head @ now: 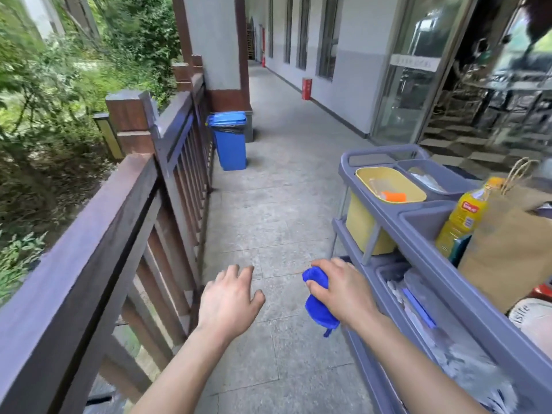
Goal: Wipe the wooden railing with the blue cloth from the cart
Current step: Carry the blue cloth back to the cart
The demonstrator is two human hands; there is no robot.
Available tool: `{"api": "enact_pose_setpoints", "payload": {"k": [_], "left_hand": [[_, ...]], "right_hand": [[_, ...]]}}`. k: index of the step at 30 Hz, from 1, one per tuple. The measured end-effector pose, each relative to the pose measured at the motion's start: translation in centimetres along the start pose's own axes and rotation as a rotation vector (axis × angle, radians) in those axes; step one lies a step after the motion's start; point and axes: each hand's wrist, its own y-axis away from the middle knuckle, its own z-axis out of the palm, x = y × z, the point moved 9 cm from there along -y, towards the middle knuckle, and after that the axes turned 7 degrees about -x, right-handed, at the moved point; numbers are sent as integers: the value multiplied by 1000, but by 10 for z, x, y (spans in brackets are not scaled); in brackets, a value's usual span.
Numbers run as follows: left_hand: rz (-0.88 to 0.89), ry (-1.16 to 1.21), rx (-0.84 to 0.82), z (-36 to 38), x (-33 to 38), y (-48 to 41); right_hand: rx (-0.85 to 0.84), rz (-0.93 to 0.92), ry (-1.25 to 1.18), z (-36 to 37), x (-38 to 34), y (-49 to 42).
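The dark brown wooden railing (98,222) runs along the left side of the walkway, from the near left corner away to a square post. A grey cleaning cart (424,234) stands on the right. My right hand (343,289) is shut on a bunched blue cloth (318,309), just left of the cart's lower shelf and above the floor. My left hand (230,297) hovers palm down with fingers spread, holding nothing, between the railing and the cloth. Neither hand touches the railing.
The cart carries a yellow tub (385,186), a yellow bottle (463,216) and a brown paper bag (507,243). A blue bin (230,138) stands by the railing farther along. A red box (306,88) sits by the right wall. The paved walkway (277,204) runs ahead.
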Motion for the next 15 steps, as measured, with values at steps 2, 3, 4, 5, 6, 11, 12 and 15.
{"api": "enact_pose_setpoints", "payload": {"k": [2, 3, 4, 5, 6, 11, 12, 15], "left_hand": [[54, 0, -17, -3, -8, -45], [84, -3, -24, -4, -9, -65], [118, -11, -29, -6, -10, -85], [151, -27, -37, -7, -9, -104], [178, -37, -45, -8, -8, -122], [305, -37, -84, 1, 11, -203], [327, -32, -94, 4, 18, -219], [402, -24, -111, 14, 45, -268]], "right_hand": [[18, 50, -2, 1, 2, -32], [31, 79, -7, 0, 3, -46], [48, 108, -10, -1, 5, -60], [65, 131, -7, -2, 7, -73], [78, 151, 0, -4, 10, -84], [132, 279, 5, -12, 42, -130], [144, 305, 6, -15, 52, -139], [185, 375, 28, -24, 84, -165]]}}
